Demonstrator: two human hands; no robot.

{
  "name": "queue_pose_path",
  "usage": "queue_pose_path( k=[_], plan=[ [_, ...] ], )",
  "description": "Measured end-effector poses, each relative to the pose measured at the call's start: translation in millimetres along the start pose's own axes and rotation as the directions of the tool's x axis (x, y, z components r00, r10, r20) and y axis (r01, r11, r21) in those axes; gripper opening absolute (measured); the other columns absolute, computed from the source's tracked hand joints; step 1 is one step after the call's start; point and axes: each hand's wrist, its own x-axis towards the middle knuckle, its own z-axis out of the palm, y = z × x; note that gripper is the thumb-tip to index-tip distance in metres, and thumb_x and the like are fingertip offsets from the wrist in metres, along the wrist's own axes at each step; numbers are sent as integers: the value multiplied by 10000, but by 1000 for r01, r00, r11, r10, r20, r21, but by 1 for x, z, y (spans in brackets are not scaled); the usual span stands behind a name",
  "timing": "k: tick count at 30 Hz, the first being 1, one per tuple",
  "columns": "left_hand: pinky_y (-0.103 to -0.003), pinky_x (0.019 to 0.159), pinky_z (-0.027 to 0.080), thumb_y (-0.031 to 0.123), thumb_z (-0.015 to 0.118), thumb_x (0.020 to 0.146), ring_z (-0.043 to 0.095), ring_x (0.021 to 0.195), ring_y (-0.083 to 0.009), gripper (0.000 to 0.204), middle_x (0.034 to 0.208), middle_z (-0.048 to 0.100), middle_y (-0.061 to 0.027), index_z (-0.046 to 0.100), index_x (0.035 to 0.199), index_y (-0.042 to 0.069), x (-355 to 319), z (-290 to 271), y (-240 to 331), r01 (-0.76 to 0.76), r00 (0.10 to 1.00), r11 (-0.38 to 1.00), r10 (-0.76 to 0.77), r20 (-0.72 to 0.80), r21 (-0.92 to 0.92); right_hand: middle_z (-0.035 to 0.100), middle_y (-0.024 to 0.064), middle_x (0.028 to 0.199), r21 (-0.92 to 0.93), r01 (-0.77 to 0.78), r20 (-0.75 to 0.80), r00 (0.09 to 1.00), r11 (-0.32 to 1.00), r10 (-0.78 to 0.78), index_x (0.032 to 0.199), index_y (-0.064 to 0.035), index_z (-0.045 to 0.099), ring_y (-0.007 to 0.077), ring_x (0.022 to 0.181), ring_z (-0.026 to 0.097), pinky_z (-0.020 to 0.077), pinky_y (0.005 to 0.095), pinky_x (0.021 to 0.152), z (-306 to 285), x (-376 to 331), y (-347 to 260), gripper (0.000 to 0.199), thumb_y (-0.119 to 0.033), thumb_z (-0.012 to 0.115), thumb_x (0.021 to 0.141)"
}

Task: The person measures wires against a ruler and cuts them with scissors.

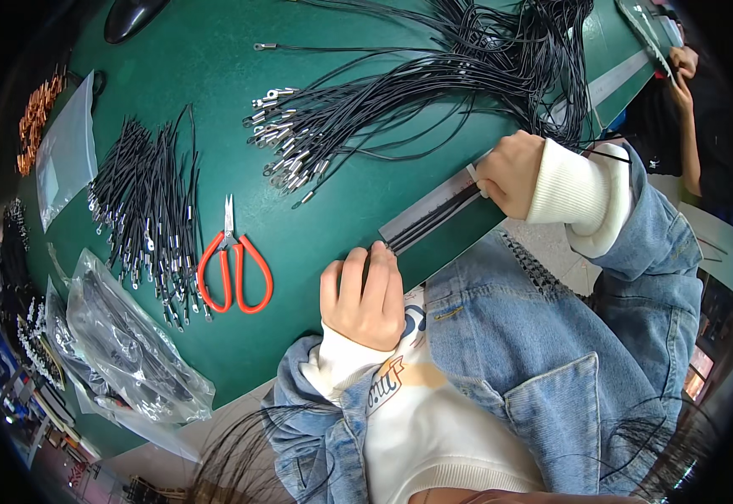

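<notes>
Several black cords (435, 220) lie stretched along a flat grey metal ruler (418, 208) near the table's front edge. My right hand (513, 174) is closed in a fist round the cords at the ruler's right end; loose cord comes out past its wrist. At the left end, my left hand (363, 294) has its fingers bent and pressed together on the cord tips, which they partly hide. Left of that hand lie red-handled scissors (240, 267), blades pointing away and nearly together. Beyond both hands spreads a large bundle of long black cords (434, 80) with silver ring terminals.
Shorter black cords with metal ends (144, 202) form a pile at left. Clear plastic bags (131, 336) of dark items lie at front left, a translucent bag (66, 164) and copper-coloured pieces (37, 126) farther back. Another person's hand (682, 76) shows at far right.
</notes>
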Motion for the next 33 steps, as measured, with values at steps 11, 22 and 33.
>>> queue_pose_path(
  k=[11, 22, 33],
  plan=[
    [-352, 686, 440, -5, 657, 674, 579, 814, -255, 194, 902, 632, -99, 644, 864, -43, -2, -1, 3, 28, 1000, 1000, -28, -6, -7, 588, 141, 616, 59, 54, -98, 994, 997, -48, 636, -46, 607, 325, 603, 606, 502, 392, 585, 4, -2, 5, 126, -117, 548, 722],
    [-341, 687, 444, 12, 627, 705, 569, 860, -248, 155, 926, 620, -125, 640, 839, -64, -2, -2, 1, 7, 1000, 999, -8, -21, -52, 612, 84, 635, 185, 181, -94, 982, 966, -166, 656, -73, 619, 282, 614, 617, 506, 362, 615, 3, -6, 15, 166, -121, 511, 774],
    [-346, 699, 444, -36, 664, 654, 600, 843, -253, 235, 925, 635, -105, 645, 888, -49, -1, -2, 1, 29, 999, 995, -32, -27, -96, 569, 138, 616, 79, 151, -185, 974, 985, -134, 629, -51, 579, 328, 602, 595, 489, 396, 583, 10, -4, 12, 148, -118, 539, 755]
  ],
)
